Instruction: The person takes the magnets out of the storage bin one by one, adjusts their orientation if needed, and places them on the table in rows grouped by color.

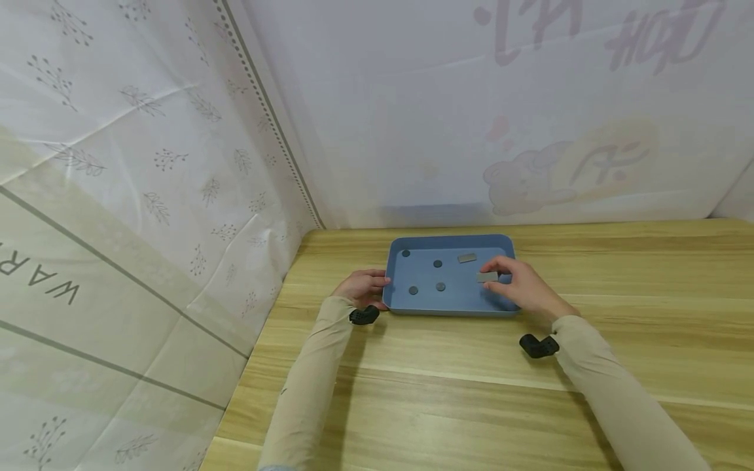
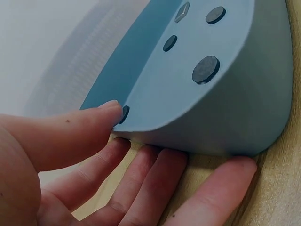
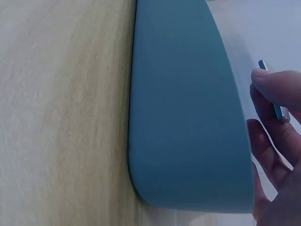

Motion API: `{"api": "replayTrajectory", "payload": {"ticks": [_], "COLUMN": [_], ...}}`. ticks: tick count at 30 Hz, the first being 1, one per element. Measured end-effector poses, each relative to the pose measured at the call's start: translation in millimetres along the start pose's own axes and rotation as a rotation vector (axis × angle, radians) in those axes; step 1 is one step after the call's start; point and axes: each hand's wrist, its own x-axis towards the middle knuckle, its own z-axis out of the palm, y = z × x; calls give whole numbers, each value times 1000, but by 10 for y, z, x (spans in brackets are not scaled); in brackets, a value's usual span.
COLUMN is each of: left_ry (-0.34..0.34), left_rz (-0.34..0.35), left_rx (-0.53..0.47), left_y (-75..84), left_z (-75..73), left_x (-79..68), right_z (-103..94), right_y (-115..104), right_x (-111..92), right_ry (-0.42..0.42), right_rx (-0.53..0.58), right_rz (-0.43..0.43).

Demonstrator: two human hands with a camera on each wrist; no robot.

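Note:
A shallow blue tray rests on the wooden table. At its left wall is my left hand, holding it with one fingertip over the rim and the others against the outside. Over the tray's right part, my right hand pinches a small flat grey rectangular bar between thumb and fingers; its edge looks shiny in the right wrist view. A second grey bar lies on the tray floor behind it. Several dark grey discs, such as one disc, are spread over the tray's left and middle.
The wooden table runs along a printed cloth at the back, with another patterned cloth along its left edge. Black wrist-worn devices, a left device and a right device, sit below the hands.

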Motion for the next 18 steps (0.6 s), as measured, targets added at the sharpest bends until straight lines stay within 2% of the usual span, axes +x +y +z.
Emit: {"api": "replayTrajectory", "payload": {"ticks": [18], "left_ry": [7], "left_rz": [1], "left_rx": [-23], "left_y": [2], "left_z": [0], "left_x": [4], "right_z": [-218], "right_y": [-21], "right_x": [-115], "right_ry": [47], "right_rx": [-16], "right_rz": [29]}}
